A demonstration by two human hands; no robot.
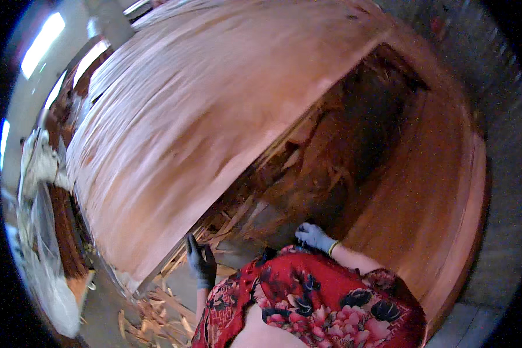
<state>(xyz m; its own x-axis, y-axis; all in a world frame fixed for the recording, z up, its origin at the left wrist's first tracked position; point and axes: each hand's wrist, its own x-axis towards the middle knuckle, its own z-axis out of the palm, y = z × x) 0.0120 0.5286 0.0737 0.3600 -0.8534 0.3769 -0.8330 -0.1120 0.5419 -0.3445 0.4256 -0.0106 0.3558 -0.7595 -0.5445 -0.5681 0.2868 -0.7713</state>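
Observation:
My left hand (202, 265), in a dark grey glove, is beside the near edge of a broad stack of thin wood veneer sheets (214, 127). Its fingers are stretched out and hold nothing that I can see. My right hand (314, 236) wears a pale grey glove with a yellowish cuff. It hovers in front of my red flowered clothing, over the gap between the two stacks, with its fingers curled in. Whatever may be inside those fingers is hidden. To the right lies a second stack of reddish-brown sheets (426, 197).
Broken veneer strips (156, 313) litter the floor at the lower left, and more scraps (307, 185) fill the dark gap between the stacks. White plastic sheeting (55, 261) hangs at the far left. Grey floor (504, 243) runs along the right.

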